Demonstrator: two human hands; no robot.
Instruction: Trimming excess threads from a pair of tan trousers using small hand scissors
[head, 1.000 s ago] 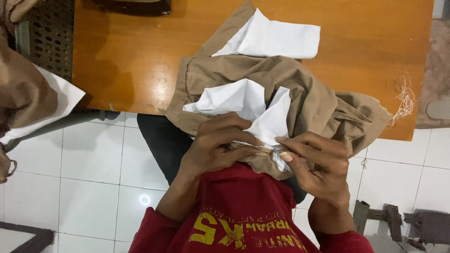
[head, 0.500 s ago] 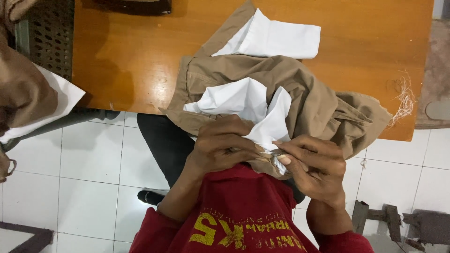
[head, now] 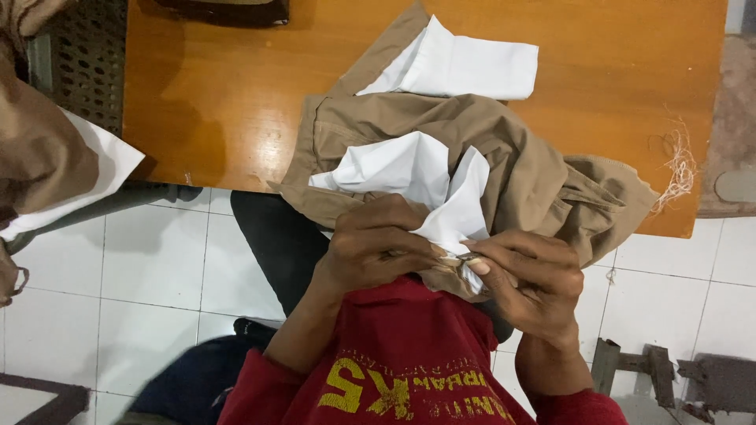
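Near the surface (head: 236,94) edge, over my lap, both hands pinch the white lining (head: 441,189) of the khaki garment (head: 520,165): left hand (head: 370,252) fingers closed on it, right hand (head: 528,283) fingers nipping something tiny I can't make out.

Person's own body as seen from the head camera: 2 bare hands, the left hand (head: 374,248) and the right hand (head: 528,283), both ungloved, no rings or watch visible; fingernails short and pale; forearms bare up to the sleeves; red long-sleeved top (head: 409,354), sleeves pushed back toward the elbows, cuffs loose; yellow block lettering printed across the chest, partly cracked and worn; dark trousers (head: 276,244) on the visible leg; dark shoe (head: 256,327) below, detail too small to tell.
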